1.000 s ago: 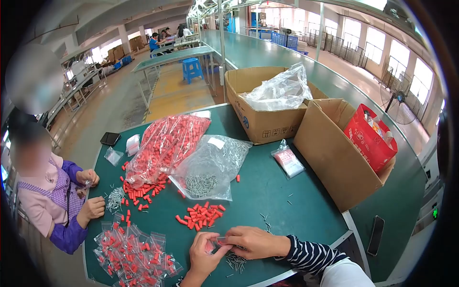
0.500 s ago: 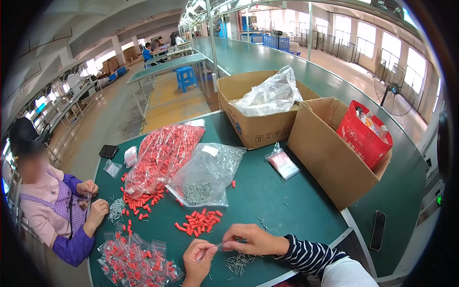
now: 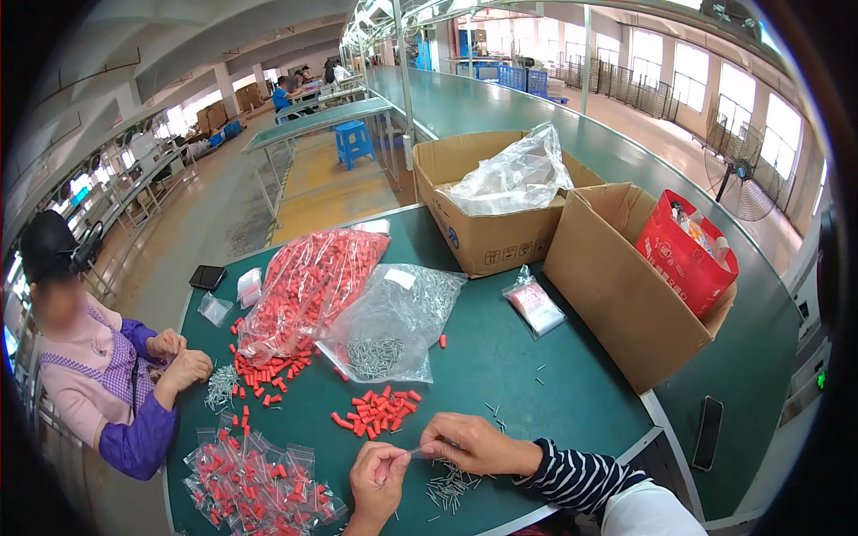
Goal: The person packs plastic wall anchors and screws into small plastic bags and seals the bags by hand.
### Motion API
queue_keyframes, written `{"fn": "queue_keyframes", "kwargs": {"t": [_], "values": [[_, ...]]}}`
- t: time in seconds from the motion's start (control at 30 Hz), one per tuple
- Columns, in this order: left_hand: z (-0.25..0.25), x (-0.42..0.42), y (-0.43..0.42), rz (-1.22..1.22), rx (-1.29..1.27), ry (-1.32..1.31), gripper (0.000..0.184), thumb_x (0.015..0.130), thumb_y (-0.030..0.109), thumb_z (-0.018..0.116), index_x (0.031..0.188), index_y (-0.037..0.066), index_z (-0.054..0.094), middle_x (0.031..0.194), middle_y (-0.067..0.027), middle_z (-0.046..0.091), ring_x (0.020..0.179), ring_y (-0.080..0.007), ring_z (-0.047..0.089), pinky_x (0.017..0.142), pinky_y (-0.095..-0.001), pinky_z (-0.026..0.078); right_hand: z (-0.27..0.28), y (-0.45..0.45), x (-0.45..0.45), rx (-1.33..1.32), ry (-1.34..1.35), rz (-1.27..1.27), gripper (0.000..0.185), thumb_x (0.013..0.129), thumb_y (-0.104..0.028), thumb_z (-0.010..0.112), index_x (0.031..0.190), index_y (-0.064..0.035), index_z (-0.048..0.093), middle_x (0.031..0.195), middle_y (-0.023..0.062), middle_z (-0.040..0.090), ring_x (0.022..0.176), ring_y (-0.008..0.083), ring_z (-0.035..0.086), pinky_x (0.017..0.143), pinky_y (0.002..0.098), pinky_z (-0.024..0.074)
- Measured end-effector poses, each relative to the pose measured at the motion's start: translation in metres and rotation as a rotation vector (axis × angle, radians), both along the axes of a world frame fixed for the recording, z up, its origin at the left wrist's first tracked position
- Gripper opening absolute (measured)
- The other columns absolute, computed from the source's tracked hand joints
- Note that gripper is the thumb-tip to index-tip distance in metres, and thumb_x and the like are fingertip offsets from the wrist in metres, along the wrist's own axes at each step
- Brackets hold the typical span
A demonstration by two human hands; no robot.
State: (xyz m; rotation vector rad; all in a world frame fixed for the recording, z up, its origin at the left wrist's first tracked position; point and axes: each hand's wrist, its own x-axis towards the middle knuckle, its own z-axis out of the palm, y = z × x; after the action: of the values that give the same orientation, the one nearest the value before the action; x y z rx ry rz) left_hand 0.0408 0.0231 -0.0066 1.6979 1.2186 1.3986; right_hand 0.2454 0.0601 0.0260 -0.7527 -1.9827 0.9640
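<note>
Between my two hands stretches a small clear plastic bag (image 3: 416, 453). My left hand (image 3: 375, 484) is closed on one end, with something reddish showing among its fingers. With thumb and fingers, my right hand (image 3: 476, 444) pinches the other end. Below my right hand lies a pile of metal screws (image 3: 450, 487), partly covered by it. Just beyond my hands is a heap of red plastic sleeves (image 3: 380, 412). Filled small bags (image 3: 255, 482) with red pieces are piled to the left of my left hand.
A large bag of red sleeves (image 3: 308, 286) and a clear bag of screws (image 3: 380, 353) lie farther back. Cardboard boxes (image 3: 617, 286) stand at the right, one holding a red bag (image 3: 688, 255). A co-worker (image 3: 107, 366) works at the left beside loose screws (image 3: 222, 386).
My hands stay together on the small bag, with the left fingers slightly shifted. The co-worker's hands have moved closer together. The whole view has shifted slightly.
</note>
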Motion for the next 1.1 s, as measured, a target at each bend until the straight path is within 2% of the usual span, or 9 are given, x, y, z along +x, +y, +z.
{"fn": "queue_keyframes", "kwargs": {"t": [0.1, 0.3, 0.4, 0.5, 0.63, 0.67, 0.83, 0.93, 1.1], "values": [[-0.011, 0.003, 0.002, -0.057, -0.011, -0.138, 0.012, 0.087, 0.009, 0.076, 0.090, 0.001, 0.067, 0.085, -0.0011, 0.057, 0.061, -0.0044, 0.041, 0.054, -0.0200, 0.032, 0.000, 0.000, 0.000, -0.027, -0.001, 0.031, 0.012, 0.094, -0.013, 0.063, 0.095, -0.0021, 0.059, 0.084, 0.0106, 0.058, 0.077, 0.0273, 0.060, 0.067, 0.0375, 0.0478], [-0.006, 0.000, -0.001, -0.005, 0.000, -0.019, 0.016, 0.092, 0.016, 0.072, 0.094, 0.001, 0.066, 0.082, 0.0016, 0.055, 0.062, -0.0023, 0.042, 0.053, -0.0189, 0.032, 0.003, -0.002, -0.011, -0.038, -0.036, -0.009, 0.010, 0.093, -0.010, 0.063, 0.097, -0.0018, 0.059, 0.085, 0.0115, 0.060, 0.076, 0.0293, 0.061, 0.067, 0.0391, 0.0480], [-0.013, 0.002, 0.003, 0.047, -0.360, -0.479, 0.019, 0.096, 0.020, 0.067, 0.101, 0.002, 0.067, 0.080, 0.0021, 0.058, 0.065, -0.0050, 0.047, 0.056, -0.0206, 0.037, 0.015, 0.010, -0.023, 0.004, -0.038, -0.088, 0.009, 0.093, -0.008, 0.062, 0.099, -0.0014, 0.060, 0.088, 0.0118, 0.061, 0.079, 0.0312, 0.062, 0.069, 0.0395, 0.0493], [-0.014, -0.003, 0.008, 0.044, -0.476, -0.645, 0.027, 0.102, 0.028, 0.059, 0.105, 0.001, 0.063, 0.083, 0.0043, 0.058, 0.067, -0.0017, 0.045, 0.057, -0.0188, 0.036, 0.041, 0.014, -0.042, 0.130, 0.062, -0.056, 0.014, 0.092, -0.006, 0.062, 0.105, -0.0015, 0.061, 0.095, 0.0118, 0.063, 0.084, 0.0306, 0.064, 0.074, 0.0375, 0.0516], [-0.009, 0.004, 0.000, 0.203, -0.085, -0.104, 0.036, 0.102, 0.036, 0.057, 0.106, 0.000, 0.062, 0.095, -0.0004, 0.064, 0.086, -0.0103, 0.060, 0.073, -0.0264, 0.049, 0.073, -0.004, -0.066, 0.275, 0.224, 0.085, 0.022, 0.090, -0.007, 0.065, 0.112, -0.0036, 0.064, 0.104, 0.0107, 0.066, 0.091, 0.0290, 0.066, 0.079, 0.0357, 0.0535], [-0.013, 0.003, -0.002, 0.073, -0.198, -0.542, 0.043, 0.103, 0.037, 0.055, 0.114, -0.004, 0.062, 0.106, -0.0063, 0.066, 0.099, -0.0168, 0.063, 0.083, -0.0315, 0.051, 0.068, -0.003, -0.061, 0.250, 0.161, 0.079, 0.022, 0.090, -0.009, 0.065, 0.111, -0.0040, 0.064, 0.103, 0.0105, 0.065, 0.090, 0.0307, 0.065, 0.078, 0.0373, 0.0535], [-0.014, 0.001, -0.001, -0.033, -0.213, -0.537, 0.049, 0.106, 0.034, 0.047, 0.129, -0.007, 0.057, 0.139, -0.0155, 0.049, 0.119, -0.0214, 0.056, 0.095, -0.0328, 0.050, 0.023, 0.001, -0.039, 0.090, -0.285, -0.048, 0.021, 0.089, -0.018, 0.067, 0.106, -0.0047, 0.064, 0.093, 0.0117, 0.063, 0.080, 0.0325, 0.063, 0.067, 0.0410, 0.0519], [-0.004, 0.008, -0.008, -0.180, -0.218, -0.513, 0.049, 0.105, 0.034, 0.049, 0.130, -0.008, 0.056, 0.150, -0.0166, 0.036, 0.128, -0.0247, 0.050, 0.106, -0.0369, 0.043, 0.004, -0.006, -0.039, 0.047, -0.192, -0.029, 0.021, 0.089, -0.017, 0.069, 0.102, -0.0017, 0.063, 0.091, 0.0132, 0.062, 0.075, 0.0309, 0.063, 0.064, 0.0393, 0.0511], [-0.009, 0.008, -0.005, -0.153, -0.160, -0.411, 0.047, 0.104, 0.034, 0.051, 0.127, -0.005, 0.060, 0.142, -0.0160, 0.047, 0.127, -0.0228, 0.051, 0.105, -0.0346, 0.043, -0.006, -0.008, -0.043, 0.164, -0.068, -0.025, 0.020, 0.088, -0.012, 0.069, 0.102, 0.0000, 0.062, 0.093, 0.0137, 0.063, 0.078, 0.0321, 0.063, 0.067, 0.0391, 0.0520]]}}
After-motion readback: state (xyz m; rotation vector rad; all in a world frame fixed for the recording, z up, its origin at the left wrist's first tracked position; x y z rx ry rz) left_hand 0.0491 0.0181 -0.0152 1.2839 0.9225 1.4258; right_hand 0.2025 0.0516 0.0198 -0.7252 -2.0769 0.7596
